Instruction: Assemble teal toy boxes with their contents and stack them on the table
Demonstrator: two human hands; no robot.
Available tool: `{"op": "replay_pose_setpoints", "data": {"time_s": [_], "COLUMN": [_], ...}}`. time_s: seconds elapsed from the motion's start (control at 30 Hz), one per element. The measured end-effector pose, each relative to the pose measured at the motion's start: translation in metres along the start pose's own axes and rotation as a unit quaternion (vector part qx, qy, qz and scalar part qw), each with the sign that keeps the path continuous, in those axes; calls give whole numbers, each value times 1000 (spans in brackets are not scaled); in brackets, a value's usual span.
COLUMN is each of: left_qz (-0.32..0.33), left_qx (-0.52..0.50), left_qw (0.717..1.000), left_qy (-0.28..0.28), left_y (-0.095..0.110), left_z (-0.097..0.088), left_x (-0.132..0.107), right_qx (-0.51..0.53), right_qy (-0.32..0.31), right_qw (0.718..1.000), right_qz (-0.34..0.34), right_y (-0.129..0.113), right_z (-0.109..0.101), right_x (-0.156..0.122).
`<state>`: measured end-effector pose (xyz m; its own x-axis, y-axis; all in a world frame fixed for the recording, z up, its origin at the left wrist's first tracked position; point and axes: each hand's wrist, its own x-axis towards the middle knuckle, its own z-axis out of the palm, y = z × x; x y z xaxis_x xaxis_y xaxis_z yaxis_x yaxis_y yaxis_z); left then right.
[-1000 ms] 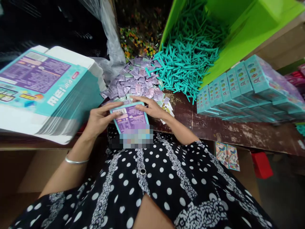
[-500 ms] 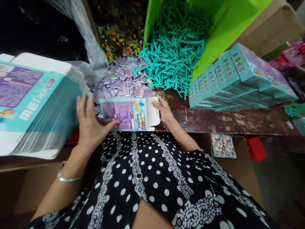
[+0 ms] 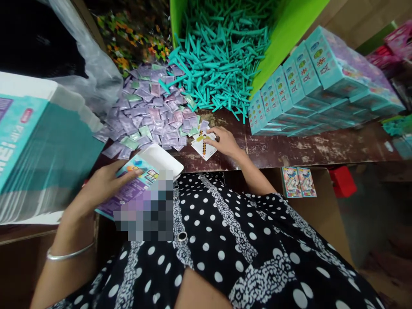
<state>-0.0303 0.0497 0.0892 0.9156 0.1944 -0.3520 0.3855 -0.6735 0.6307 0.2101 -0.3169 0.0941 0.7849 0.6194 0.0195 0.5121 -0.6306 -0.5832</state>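
My left hand grips a purple and teal carton, its thumb side lying over the printed face. The carton is tilted, with its white end flap standing open towards the right; its lower part is blurred out. On the table edge my right hand pinches at a white card printed with an orange and black pattern. A small purple sachet lies by those fingertips. Just left of it spreads a heap of purple, green and pink sachets.
A stack of flat cartons stands at the left. Behind are teal plastic hammer-like pieces in a green bin. Filled teal boxes are stacked on the right. Below the table edge, two small packs lie on a cardboard box.
My left hand has taken hold of the carton and tilted it down to the left. The right hand has let go of its flap and moved to the white card.
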Motion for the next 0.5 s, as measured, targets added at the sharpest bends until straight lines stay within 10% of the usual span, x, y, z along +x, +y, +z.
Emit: {"op": "replay_pose_setpoints", "data": {"time_s": [0.5], "left_qz": [-65], "left_qx": [-35], "left_qw": [997], "left_qy": [-12], "left_y": [13], "left_z": [1], "left_x": [2], "right_qx": [-89], "right_qy": [-60], "right_qw": [991], "right_qz": [83], "right_y": [12], "right_z": [16], "right_x": [16]}}
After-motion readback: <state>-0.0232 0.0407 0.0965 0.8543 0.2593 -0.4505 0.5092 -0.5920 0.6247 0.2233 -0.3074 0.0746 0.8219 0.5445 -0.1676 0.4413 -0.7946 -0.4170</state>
